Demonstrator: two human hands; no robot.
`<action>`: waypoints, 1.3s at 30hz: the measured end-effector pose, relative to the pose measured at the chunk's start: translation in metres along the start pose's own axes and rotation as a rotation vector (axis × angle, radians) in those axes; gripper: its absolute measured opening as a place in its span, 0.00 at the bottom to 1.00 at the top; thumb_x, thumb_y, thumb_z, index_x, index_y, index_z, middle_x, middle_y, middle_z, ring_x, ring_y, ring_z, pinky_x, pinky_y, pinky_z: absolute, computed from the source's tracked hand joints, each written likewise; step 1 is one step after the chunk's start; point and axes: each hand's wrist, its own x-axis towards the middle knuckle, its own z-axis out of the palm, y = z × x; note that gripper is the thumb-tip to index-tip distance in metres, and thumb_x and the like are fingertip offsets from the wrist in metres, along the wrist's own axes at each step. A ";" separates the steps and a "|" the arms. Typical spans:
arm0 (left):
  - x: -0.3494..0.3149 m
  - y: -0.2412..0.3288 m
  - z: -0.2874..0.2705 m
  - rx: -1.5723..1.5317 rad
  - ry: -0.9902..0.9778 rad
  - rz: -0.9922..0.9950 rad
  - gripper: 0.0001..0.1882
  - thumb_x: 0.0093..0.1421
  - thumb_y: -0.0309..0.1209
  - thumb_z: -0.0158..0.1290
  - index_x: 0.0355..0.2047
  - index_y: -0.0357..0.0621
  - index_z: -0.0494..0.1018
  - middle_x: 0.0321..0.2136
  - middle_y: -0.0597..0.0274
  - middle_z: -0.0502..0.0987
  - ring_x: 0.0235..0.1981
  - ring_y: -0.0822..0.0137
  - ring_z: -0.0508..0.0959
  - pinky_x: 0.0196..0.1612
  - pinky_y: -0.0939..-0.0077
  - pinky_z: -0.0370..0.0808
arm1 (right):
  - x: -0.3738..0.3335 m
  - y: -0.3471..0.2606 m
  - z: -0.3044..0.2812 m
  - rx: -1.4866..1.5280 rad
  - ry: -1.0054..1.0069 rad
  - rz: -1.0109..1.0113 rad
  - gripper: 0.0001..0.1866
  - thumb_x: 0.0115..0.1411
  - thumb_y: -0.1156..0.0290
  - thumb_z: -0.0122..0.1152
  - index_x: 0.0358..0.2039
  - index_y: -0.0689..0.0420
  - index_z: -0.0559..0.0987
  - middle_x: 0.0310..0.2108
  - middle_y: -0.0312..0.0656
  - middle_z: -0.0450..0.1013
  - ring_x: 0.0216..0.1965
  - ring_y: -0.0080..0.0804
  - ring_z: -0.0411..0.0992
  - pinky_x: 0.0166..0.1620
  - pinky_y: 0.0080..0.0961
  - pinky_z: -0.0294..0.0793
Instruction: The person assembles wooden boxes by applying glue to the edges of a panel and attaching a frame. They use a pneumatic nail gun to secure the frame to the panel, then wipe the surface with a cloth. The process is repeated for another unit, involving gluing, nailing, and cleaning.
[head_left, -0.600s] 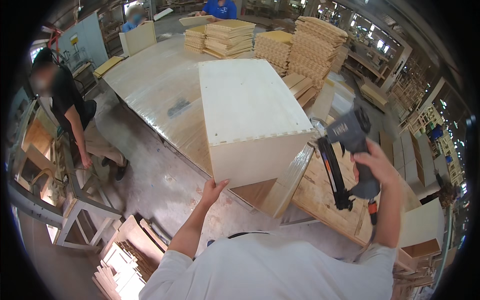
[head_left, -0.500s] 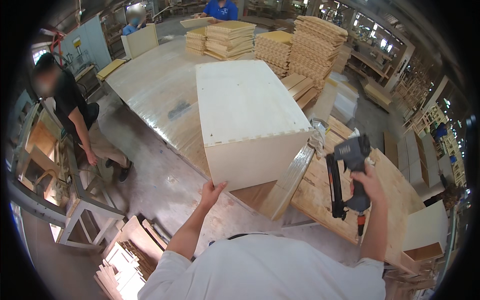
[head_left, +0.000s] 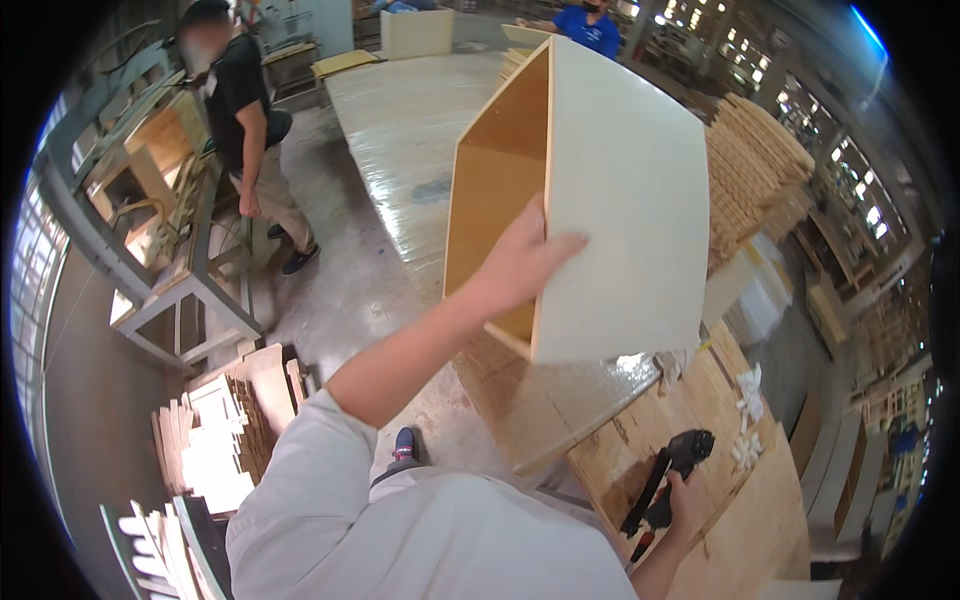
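A large white wooden box (head_left: 628,210) with an open side stands tilted over the plastic-covered table, its brown inner walls facing left. My left hand (head_left: 522,258) grips the near-left edge of that box, with the thumb on the white outer panel and the other fingers hidden inside the opening. Lower right, my right hand (head_left: 684,500) is wrapped round the handle of a black nail gun (head_left: 678,458). The nail gun is low over the plywood worktop, with an orange-and-black hose fitting at its lower end; whether it touches the wood I cannot tell.
The wrapped table (head_left: 400,120) stretches away under the box. Stacked wooden panels (head_left: 760,160) stand behind it at right. White scraps (head_left: 748,420) lie on the plywood worktop (head_left: 620,440). A person in black (head_left: 240,110) stands at left; another in blue (head_left: 588,30) is behind the box. Wood offcuts (head_left: 215,440) lie lower left.
The box has been tipped up and turned, so its open side now shows. My left hand moved up its edge. My right hand lowered the nail gun toward the worktop.
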 end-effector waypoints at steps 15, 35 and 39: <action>0.016 -0.114 -0.161 -0.159 -0.101 -0.098 0.33 0.60 0.46 0.47 0.60 0.40 0.56 0.52 0.50 0.69 0.47 0.58 0.74 0.52 0.62 0.70 | -0.003 -0.001 0.006 -0.114 0.132 0.102 0.13 0.56 0.67 0.55 0.39 0.58 0.67 0.22 0.42 0.66 0.13 0.32 0.68 0.15 0.30 0.70; -0.030 -0.119 -0.087 0.091 -0.015 -0.021 0.21 0.55 0.29 0.55 0.49 0.36 0.69 0.36 0.55 0.79 0.37 0.67 0.78 0.41 0.72 0.74 | 0.009 -0.005 0.015 -0.111 0.062 0.079 0.21 0.53 0.71 0.58 0.46 0.61 0.64 0.23 0.43 0.68 0.14 0.32 0.71 0.16 0.28 0.72; -0.024 -0.039 -0.070 -0.073 0.123 -0.091 0.23 0.53 0.27 0.55 0.50 0.34 0.67 0.39 0.56 0.77 0.38 0.67 0.77 0.42 0.72 0.74 | 0.012 0.003 -0.004 -0.038 0.011 0.072 0.21 0.53 0.70 0.58 0.45 0.61 0.64 0.27 0.45 0.69 0.15 0.36 0.73 0.16 0.29 0.74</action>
